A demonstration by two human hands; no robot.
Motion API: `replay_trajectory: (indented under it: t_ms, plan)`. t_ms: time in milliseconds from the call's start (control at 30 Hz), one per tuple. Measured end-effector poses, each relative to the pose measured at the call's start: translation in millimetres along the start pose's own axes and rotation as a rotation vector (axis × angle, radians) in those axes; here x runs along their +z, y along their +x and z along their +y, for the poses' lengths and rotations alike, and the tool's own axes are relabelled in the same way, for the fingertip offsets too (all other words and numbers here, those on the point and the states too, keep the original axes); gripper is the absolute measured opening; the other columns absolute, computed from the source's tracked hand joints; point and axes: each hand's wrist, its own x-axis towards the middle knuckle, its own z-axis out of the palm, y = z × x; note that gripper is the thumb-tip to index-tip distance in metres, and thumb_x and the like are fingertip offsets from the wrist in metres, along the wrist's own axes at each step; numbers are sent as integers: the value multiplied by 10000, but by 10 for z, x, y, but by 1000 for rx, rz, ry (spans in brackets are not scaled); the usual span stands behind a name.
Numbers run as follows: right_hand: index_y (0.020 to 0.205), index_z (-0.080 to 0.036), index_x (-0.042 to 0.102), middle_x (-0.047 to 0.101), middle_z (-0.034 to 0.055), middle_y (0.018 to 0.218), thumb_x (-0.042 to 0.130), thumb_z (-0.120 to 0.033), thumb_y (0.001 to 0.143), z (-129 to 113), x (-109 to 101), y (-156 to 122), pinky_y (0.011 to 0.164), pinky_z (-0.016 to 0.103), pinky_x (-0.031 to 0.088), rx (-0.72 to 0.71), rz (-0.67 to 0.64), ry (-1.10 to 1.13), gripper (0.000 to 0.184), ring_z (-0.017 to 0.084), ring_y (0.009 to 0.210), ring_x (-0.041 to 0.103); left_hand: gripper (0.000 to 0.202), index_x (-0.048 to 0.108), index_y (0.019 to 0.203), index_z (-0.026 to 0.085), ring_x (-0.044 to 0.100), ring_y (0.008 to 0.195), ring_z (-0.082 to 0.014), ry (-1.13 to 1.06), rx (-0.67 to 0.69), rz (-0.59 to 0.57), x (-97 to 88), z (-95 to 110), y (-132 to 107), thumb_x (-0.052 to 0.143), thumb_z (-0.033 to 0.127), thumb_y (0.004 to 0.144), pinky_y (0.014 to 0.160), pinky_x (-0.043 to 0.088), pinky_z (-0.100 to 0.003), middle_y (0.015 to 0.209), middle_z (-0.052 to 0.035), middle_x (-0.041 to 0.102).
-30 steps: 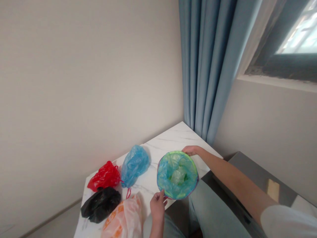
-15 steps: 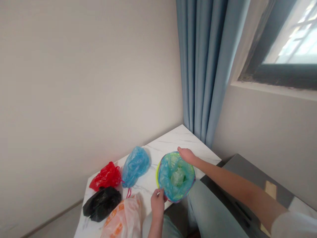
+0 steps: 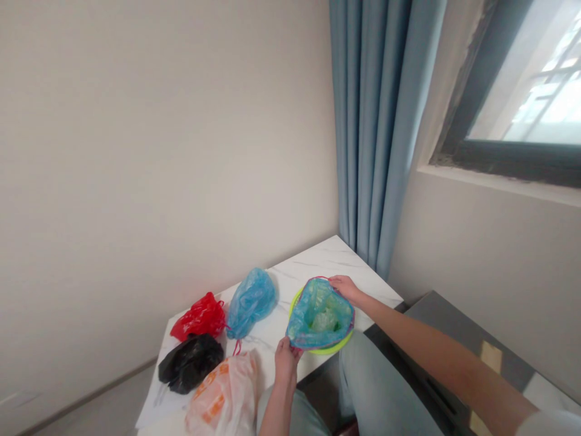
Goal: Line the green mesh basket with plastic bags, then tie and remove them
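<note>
Left hand [image 3: 287, 361] at seven o'clock, right hand [image 3: 345, 288] at one, pinch one liner [image 3: 313, 306] in one bin [image 3: 328, 349]; four bags [image 3: 193, 362] towards eight; marbled table [image 3: 313, 260], one curtain [image 3: 370, 151].

Yellow-green rim [image 3: 331, 349] partly hidden behind blue liner [image 3: 301, 324]; printed bag [image 3: 224, 396] cut off below, window [image 3: 521, 91] at right

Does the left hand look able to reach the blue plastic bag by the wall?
Probably: only tabletop separates the left hand from the blue plastic bag, though that hand grips the blue liner.
</note>
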Motion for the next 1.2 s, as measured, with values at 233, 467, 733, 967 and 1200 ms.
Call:
replay_trajectory:
  t_ms: [233, 467, 733, 967, 1200]
  plan:
    - [565, -197, 522, 556, -4, 481, 536, -174, 705, -90, -255, 20, 553, 276, 473, 86, 68, 96, 143, 138, 482, 529, 92, 550, 804, 171, 621, 567, -136, -152, 17, 5, 71, 136, 149, 503, 128, 871, 574, 533, -260, 688, -35, 646]
    - [522, -210, 512, 516, -28, 472, 566, -275, 732, -189, -434, -144, 564, 260, 424, -45, 132, -54, 227, 144, 524, 498, 135, 637, 899, 151, 648, 656, -137, -128, 71, -91, 51, 237, 168, 668, 175, 770, 630, 538, -263, 818, -65, 695]
    - [459, -209, 586, 582, 16, 549, 607, -349, 773, -415, -547, -346, 750, 302, 412, -286, 103, -349, 345, 188, 669, 546, 355, 693, 807, 133, 651, 738, -202, 299, 348, -206, -26, 113, 38, 814, 265, 500, 727, 499, -315, 758, -53, 706]
    - [782, -189, 737, 713, 66, 877, 537, -422, 829, -430, -586, -405, 871, 337, 432, -387, 205, -258, 310, 218, 888, 603, 193, 656, 661, 149, 587, 532, -181, 413, 336, 44, -95, 217, 30, 777, 265, 565, 561, 426, -275, 509, -2, 593]
    - [841, -163, 702, 663, 18, 654, 690, -494, 731, -369, -626, -484, 636, 261, 435, -232, 160, 288, 350, 154, 659, 586, 288, 627, 589, 157, 544, 451, -157, 480, 277, 113, -167, 311, -61, 813, 377, 605, 454, 307, -227, 476, -27, 586]
